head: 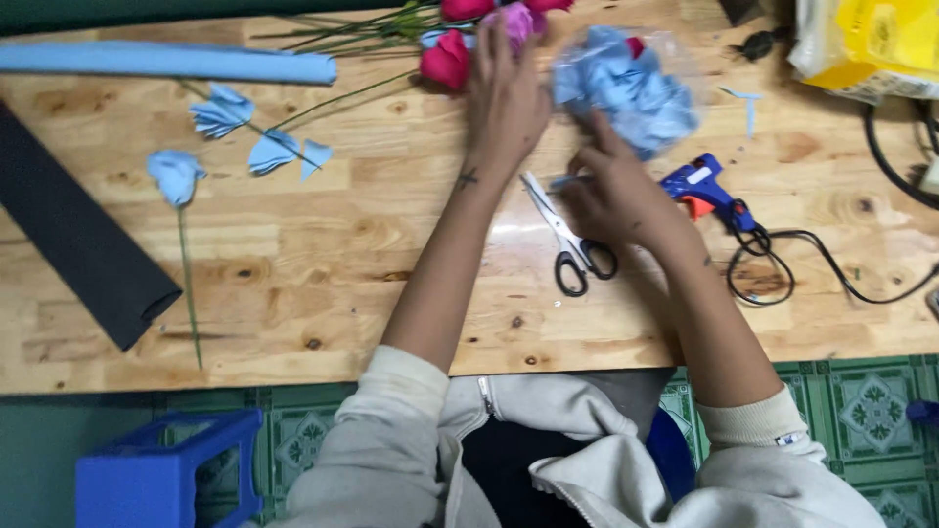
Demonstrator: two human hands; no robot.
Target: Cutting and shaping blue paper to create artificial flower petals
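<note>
My left hand (506,93) reaches far across the wooden table (323,274), its fingers spread over a bunch of red and pink paper roses (452,54) with green stems. Whether it grips one I cannot tell. My right hand (614,191) rests beside a clear bag of light blue paper petals (626,88). It pinches a thin pale stem between thumb and finger. Black-handled scissors (567,240) lie just under the right hand. A blue hot glue gun (706,188) lies to its right.
A light blue paper roll (166,63) lies at the far left, a black roll (73,235) below it. Blue paper flowers (220,112) and one stemmed blue bud (176,176) lie left. Black cord (812,264), yellow bag (871,44), blue plastic stool (166,474).
</note>
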